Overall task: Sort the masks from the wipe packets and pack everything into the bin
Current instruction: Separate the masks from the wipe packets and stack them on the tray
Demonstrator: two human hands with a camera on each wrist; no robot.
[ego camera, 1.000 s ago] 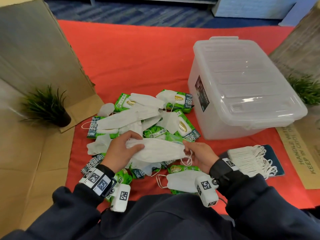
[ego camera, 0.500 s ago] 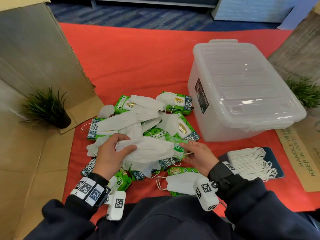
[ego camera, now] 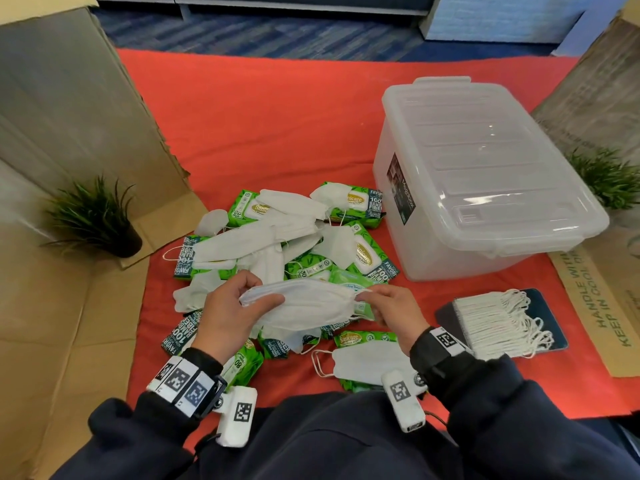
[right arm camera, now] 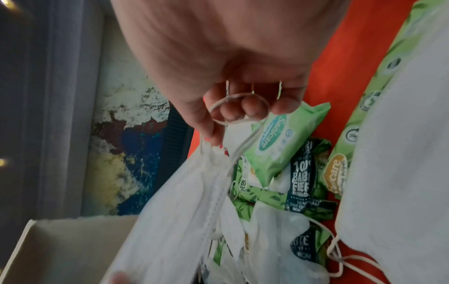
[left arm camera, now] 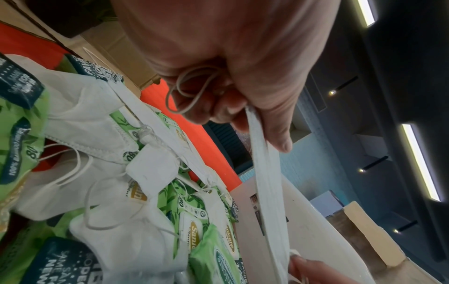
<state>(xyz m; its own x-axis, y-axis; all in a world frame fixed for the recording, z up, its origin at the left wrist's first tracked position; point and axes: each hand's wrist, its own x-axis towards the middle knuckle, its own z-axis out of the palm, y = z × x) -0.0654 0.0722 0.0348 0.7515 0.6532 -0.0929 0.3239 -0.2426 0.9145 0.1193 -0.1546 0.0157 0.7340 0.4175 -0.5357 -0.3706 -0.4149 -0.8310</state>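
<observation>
Red cloth point(ego camera: 277, 116) covers the table in front of me, with cardboard panels point(ego camera: 69, 116) standing at the left and right edges and a small potted plant point(ego camera: 95, 220) at each side. Beyond the far edge lies blue patterned carpet.

A mixed pile sits at the centre of the cloth: green wipe packets point(ego camera: 369, 252) with loose white masks point(ego camera: 239, 242) lying over and between them. One further mask point(ego camera: 367, 363) lies flat on a packet at the near edge of the pile, just beside my right wrist.

I hold a thin stack of white masks point(ego camera: 308, 303) level above the near part of the pile, gripped at both ends. My left hand point(ego camera: 228, 317) pinches the left end between thumb and curled fingers; in the left wrist view an ear loop is bunched against the palm. My right hand point(ego camera: 394, 313) pinches the right end, and the right wrist view shows an ear loop point(right arm camera: 239, 108) hooked round the curled fingers (how many masks the stack holds I cannot tell).

To my right, a sorted stack of masks point(ego camera: 498, 322) rests on a dark flat pad point(ego camera: 550, 313), ear loops fanned toward the right. Behind it stands the translucent bin point(ego camera: 485, 181), lid on.
</observation>
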